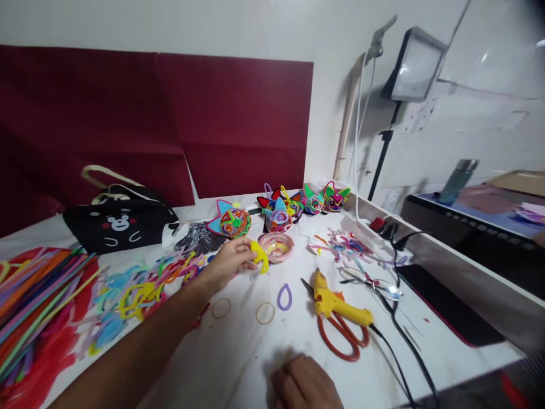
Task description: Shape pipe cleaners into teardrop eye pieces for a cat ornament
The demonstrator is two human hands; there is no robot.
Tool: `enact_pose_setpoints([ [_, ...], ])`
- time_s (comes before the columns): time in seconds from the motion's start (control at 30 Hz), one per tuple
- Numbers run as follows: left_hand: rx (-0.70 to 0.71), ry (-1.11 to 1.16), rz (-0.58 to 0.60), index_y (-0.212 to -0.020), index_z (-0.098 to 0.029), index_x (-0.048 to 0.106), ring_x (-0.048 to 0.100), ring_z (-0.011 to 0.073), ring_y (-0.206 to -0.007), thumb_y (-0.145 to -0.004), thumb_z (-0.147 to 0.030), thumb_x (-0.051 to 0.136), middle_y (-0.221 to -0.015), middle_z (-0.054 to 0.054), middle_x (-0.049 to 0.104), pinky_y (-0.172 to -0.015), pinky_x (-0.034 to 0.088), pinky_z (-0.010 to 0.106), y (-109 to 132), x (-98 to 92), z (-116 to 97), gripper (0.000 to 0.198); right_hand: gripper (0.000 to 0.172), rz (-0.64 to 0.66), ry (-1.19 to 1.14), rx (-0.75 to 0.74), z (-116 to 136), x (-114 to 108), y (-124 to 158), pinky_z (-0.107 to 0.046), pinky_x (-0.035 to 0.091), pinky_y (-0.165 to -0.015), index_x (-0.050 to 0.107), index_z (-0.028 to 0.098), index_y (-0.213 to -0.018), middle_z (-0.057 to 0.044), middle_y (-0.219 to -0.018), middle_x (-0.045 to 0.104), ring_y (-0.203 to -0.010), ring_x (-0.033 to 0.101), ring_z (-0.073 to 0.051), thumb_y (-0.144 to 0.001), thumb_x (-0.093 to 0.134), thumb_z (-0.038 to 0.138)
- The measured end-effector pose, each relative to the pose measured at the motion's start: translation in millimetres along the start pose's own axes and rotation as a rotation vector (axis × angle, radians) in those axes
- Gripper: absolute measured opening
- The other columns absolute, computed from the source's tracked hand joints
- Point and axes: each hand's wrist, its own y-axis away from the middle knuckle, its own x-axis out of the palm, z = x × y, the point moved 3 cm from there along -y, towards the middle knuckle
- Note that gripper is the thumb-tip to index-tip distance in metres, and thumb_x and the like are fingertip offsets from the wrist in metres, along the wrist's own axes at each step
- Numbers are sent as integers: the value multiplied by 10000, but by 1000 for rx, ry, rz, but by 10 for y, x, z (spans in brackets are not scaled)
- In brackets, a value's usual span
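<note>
My left hand [230, 261] reaches across the white table and pinches a bent yellow pipe-cleaner piece [260, 255]. It hovers just left of a small pink coiled bowl [276, 247]. My right hand [303, 383] rests at the near edge with its fingers curled under; nothing shows in it. A yellow glue gun [336, 301] lies over orange-handled scissors [343, 338] to the right of both hands. A purple loop [284, 296] and two thin tan rings [264, 312] lie between the hands.
Bundles of coloured pipe cleaners [38, 307] and bent shapes cover the left. Several colourful cat-face pieces [276, 213] line the back, beside a black bear-print bag [121, 224]. Glasses [374, 282], cables and a power strip [383, 227] sit at the right edge.
</note>
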Motion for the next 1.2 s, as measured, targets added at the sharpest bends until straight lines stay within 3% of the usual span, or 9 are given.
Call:
enact_pose_setpoints([
  [0.13, -100, 63, 56, -866, -148, 559, 667, 148, -655, -586, -235, 829, -755, 12, 670, -600, 560, 256, 372, 45, 218, 399, 150, 288, -204, 118, -69, -158, -190, -222, 476, -564, 575, 170, -981, -31, -730, 584, -635, 580, -141, -939, 436, 132],
  [0.3, -144, 137, 111, -1009, -156, 554, 676, 158, -647, -625, -286, 837, -728, -20, 626, -606, 545, 267, 678, 130, 340, 494, 339, 350, -7, 113, -112, -142, -491, -317, 529, -747, 485, 130, -1284, -127, -1035, 615, -906, 615, -225, -957, 475, 219],
  [0.43, -173, 175, 149, -964, -154, 557, 649, 142, -629, -594, -322, 854, -727, -19, 622, -578, 529, 260, 767, 149, 394, 503, 225, 411, 104, 24, -104, 24, -601, -310, 467, -641, 566, 166, -1161, -87, -915, 618, -756, 584, -205, -983, 441, 221],
  [0.57, -174, 187, 172, -943, -163, 559, 642, 142, -636, -585, -333, 859, -750, -9, 629, -574, 524, 265, 789, 124, 453, 498, 198, 361, 22, 35, -130, 64, -584, -284, 435, -627, 602, 165, -1043, -49, -782, 608, -692, 569, -179, -980, 415, 145],
  [0.67, -148, 187, 177, -947, -168, 563, 643, 147, -662, -588, -347, 859, -772, -1, 632, -575, 526, 265, 796, 118, 477, 500, 209, 333, -145, 166, -194, 50, -552, -267, 466, -650, 603, 161, -1082, -54, -822, 652, -729, 612, -167, -979, 421, 157],
  [0.83, -88, 150, 174, -977, -160, 575, 625, 140, -652, -600, -365, 850, -800, 20, 644, -553, 523, 257, 787, 133, 500, 510, 204, 335, -322, 462, -286, 37, -543, -245, 473, -636, 664, 188, -954, -36, -801, 688, -697, 633, -151, -974, 475, 262],
  [1.03, 6, 60, 161, -1044, -156, 595, 632, 143, -655, -656, -355, 804, -797, 16, 636, -579, 538, 269, 778, 128, 537, 484, 402, 398, -607, 874, -382, 95, -525, -238, 422, -555, 651, 169, -731, -24, -647, 633, -600, 569, -135, -933, 526, 493],
  [1.2, 71, 1, 130, -997, -168, 606, 653, 166, -705, -675, -344, 786, -817, 32, 647, -605, 547, 278, 788, 127, 543, 409, 498, 378, -859, 1120, -449, 160, -510, -238, 418, -485, 590, 164, -631, -20, -558, 613, -472, 518, -108, -774, 660, 635],
])
